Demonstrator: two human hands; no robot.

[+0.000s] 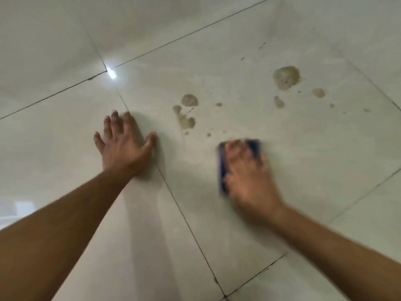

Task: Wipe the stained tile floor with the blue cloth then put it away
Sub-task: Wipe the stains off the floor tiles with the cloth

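wiping the tile floor [282, 135] with the blue cloth [221, 168], pressing it flat near the bottom edge of the mess. looking blurry there, so probably rubbing fast.

worrying about a few things going wrong. maybe smearing the brown mud around instead of lifting it, from rubbing too fast with a small folded cloth. maybe missing the big brown spot [286, 78] far up on the right, sitting well apart from the cloth, plus the little dots beside it. maybe leaving the nearer brown spots [186, 111] too, lying just above and to the left of the cloth and not yet touched. maybe slipping, with a lot of weight leaning on a shiny floor. maybe getting the cloth so dirty that wiping only spreads the dirt. not seeing any place for putting the cloth away, so not knowing where that part goes.

now the hands. left hand [124, 146] spreading wide open, fingers [108, 124] apart, palm resting flat on the floor across a dark tile line, holding nothing, likely propping up the body. right hand [247, 177] lying on top of the cloth, fingers bent a little over it, pushing it down on the tile. looking too blurry for telling if gripping the cloth tight or only pressing on it. only blue edges peeking out at the left side and at the top of the hand.
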